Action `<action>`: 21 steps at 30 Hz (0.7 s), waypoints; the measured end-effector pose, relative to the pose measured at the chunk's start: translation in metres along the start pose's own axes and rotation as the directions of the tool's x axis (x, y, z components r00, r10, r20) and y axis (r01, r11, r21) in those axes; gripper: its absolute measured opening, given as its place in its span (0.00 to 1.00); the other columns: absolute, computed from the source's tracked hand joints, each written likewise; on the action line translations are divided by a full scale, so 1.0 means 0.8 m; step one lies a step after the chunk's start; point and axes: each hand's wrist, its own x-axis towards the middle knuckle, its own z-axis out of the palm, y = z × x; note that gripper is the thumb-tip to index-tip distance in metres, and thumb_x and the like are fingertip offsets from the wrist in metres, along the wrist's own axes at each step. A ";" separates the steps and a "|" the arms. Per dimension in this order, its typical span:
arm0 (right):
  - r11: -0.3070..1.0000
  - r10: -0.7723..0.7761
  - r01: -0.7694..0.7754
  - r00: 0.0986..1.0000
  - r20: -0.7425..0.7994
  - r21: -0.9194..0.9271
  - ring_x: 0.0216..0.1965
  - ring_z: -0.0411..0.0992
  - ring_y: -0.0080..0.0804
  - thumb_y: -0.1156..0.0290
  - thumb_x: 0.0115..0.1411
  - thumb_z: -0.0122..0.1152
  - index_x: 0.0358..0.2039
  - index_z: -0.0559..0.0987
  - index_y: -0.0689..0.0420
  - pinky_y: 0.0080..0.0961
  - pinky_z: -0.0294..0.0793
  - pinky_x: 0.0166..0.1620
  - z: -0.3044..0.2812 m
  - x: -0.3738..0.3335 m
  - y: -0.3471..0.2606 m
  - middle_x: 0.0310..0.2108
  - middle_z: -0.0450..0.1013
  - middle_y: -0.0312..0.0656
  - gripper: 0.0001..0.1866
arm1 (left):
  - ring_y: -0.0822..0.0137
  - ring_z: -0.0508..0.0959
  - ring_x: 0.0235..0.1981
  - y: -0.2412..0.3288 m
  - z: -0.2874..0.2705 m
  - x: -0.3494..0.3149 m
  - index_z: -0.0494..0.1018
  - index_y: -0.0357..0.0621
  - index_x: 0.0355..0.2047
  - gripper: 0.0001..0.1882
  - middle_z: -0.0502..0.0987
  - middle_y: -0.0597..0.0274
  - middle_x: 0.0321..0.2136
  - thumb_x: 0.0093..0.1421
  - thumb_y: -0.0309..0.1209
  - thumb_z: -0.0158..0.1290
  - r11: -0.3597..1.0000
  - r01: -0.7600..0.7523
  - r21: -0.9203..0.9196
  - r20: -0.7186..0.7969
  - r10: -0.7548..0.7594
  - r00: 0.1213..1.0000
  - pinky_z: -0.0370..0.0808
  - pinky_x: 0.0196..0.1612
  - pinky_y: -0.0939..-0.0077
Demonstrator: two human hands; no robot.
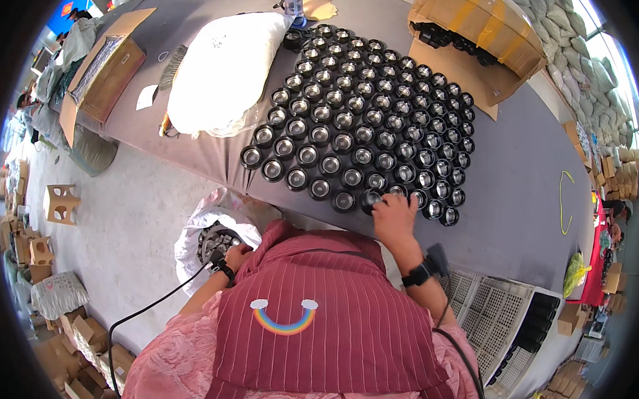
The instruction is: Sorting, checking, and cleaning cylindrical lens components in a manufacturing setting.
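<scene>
Many black round cup-like parts (pixel 320 135) with shiny metallic centres stand in close rows on the grey-covered table. My right hand (pixel 396 216) reaches down on the nearest row, its fingers bent together beside a black round part (pixel 371 200). Whatever is between those fingertips is hidden. Low at my left side, my left hand (pixel 238 257) is next to an open white sack (pixel 186 248) holding small grey metallic pieces (pixel 215 242). Its fingers are partly out of sight, so their grip does not show.
A big white bag (pixel 220 76) lies on the table beside a brush (pixel 173 67). An open cardboard box (pixel 479 35) with black parts tips over at the far right. Plastic crates (pixel 489 320) stand by my right side. A black cable (pixel 151 311) runs to my left wrist.
</scene>
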 end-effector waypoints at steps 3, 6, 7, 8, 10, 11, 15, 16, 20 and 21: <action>0.988 0.090 -0.074 0.989 -0.118 0.134 0.55 0.67 0.45 0.70 0.55 0.59 0.39 0.77 0.56 0.54 0.57 0.61 -0.023 -0.021 0.020 0.53 0.70 0.48 0.10 | 0.60 0.83 0.36 0.012 -0.009 0.004 0.81 0.44 0.39 0.17 0.83 0.53 0.34 0.53 0.41 0.58 0.998 -0.002 0.062 0.025 0.001 1.000 0.78 0.42 0.68; 0.947 0.239 -0.194 0.958 -0.159 0.257 0.58 0.63 0.58 0.76 0.55 0.59 0.40 0.75 0.63 0.50 0.59 0.61 -0.029 -0.051 0.037 0.58 0.64 0.57 0.11 | 0.59 0.83 0.36 0.014 -0.008 0.017 0.81 0.44 0.39 0.17 0.83 0.53 0.35 0.53 0.41 0.58 0.974 -0.055 0.222 0.024 0.051 0.998 0.78 0.43 0.68; 0.946 0.241 -0.195 0.957 -0.161 0.258 0.58 0.63 0.58 0.76 0.55 0.59 0.40 0.75 0.63 0.50 0.59 0.61 -0.025 -0.061 0.039 0.58 0.64 0.57 0.11 | 0.59 0.83 0.36 0.011 -0.007 0.022 0.81 0.44 0.39 0.17 0.83 0.53 0.35 0.53 0.41 0.58 0.973 -0.056 0.224 0.024 0.052 0.998 0.78 0.43 0.68; 0.944 0.257 -0.217 0.955 -0.145 0.248 0.58 0.62 0.60 0.77 0.55 0.58 0.40 0.74 0.64 0.49 0.60 0.61 -0.017 -0.069 0.041 0.58 0.64 0.58 0.11 | 0.59 0.83 0.37 0.007 -0.005 0.028 0.81 0.44 0.38 0.17 0.83 0.54 0.35 0.53 0.41 0.58 0.970 -0.091 0.224 0.041 0.084 0.996 0.78 0.43 0.68; 0.942 0.261 -0.224 0.957 -0.127 0.249 0.59 0.61 0.61 0.77 0.55 0.58 0.39 0.74 0.65 0.48 0.60 0.62 -0.004 -0.075 0.044 0.59 0.63 0.59 0.11 | 0.59 0.83 0.37 -0.016 0.007 0.048 0.81 0.45 0.38 0.17 0.83 0.54 0.35 0.53 0.42 0.57 0.945 -0.096 0.312 0.100 0.068 0.993 0.78 0.43 0.68; 0.955 0.240 -0.206 0.960 -0.144 0.214 0.59 0.60 0.61 0.78 0.55 0.58 0.39 0.74 0.65 0.48 0.60 0.62 0.007 -0.079 0.046 0.59 0.63 0.60 0.10 | 0.57 0.83 0.36 0.019 0.002 0.046 0.82 0.47 0.37 0.16 0.83 0.55 0.34 0.53 0.42 0.57 0.957 -0.036 0.288 0.102 0.007 0.995 0.78 0.43 0.66; 0.972 0.153 -0.123 0.978 -0.139 0.200 0.60 0.60 0.61 0.78 0.55 0.59 0.37 0.74 0.67 0.47 0.61 0.62 -0.001 -0.073 0.043 0.58 0.62 0.61 0.09 | 0.56 0.82 0.36 0.067 -0.018 0.027 0.82 0.51 0.37 0.15 0.82 0.56 0.33 0.53 0.42 0.56 0.954 -0.160 0.253 0.043 0.154 0.987 0.78 0.42 0.64; 0.974 0.141 -0.112 0.980 -0.141 0.195 0.59 0.60 0.60 0.78 0.54 0.60 0.37 0.74 0.66 0.47 0.62 0.61 -0.001 -0.073 0.044 0.58 0.62 0.61 0.10 | 0.56 0.82 0.36 0.074 -0.020 0.025 0.82 0.50 0.37 0.15 0.82 0.56 0.33 0.53 0.42 0.56 0.959 -0.156 0.238 0.049 0.148 0.988 0.78 0.43 0.64; 0.971 0.137 -0.101 0.978 -0.159 0.217 0.58 0.61 0.60 0.77 0.53 0.61 0.36 0.74 0.65 0.48 0.63 0.60 -0.002 -0.072 0.044 0.57 0.63 0.60 0.10 | 0.57 0.82 0.36 0.078 -0.022 0.028 0.81 0.47 0.38 0.16 0.82 0.55 0.34 0.54 0.41 0.56 0.961 -0.198 0.195 0.075 0.186 0.980 0.78 0.43 0.65; 0.974 0.114 -0.084 0.984 -0.136 0.213 0.57 0.62 0.60 0.76 0.53 0.62 0.36 0.74 0.65 0.48 0.64 0.59 -0.003 -0.075 0.041 0.57 0.63 0.60 0.11 | 0.57 0.82 0.36 0.076 -0.021 0.031 0.81 0.47 0.38 0.16 0.82 0.55 0.34 0.54 0.41 0.56 0.960 -0.200 0.195 0.076 0.189 0.979 0.78 0.43 0.65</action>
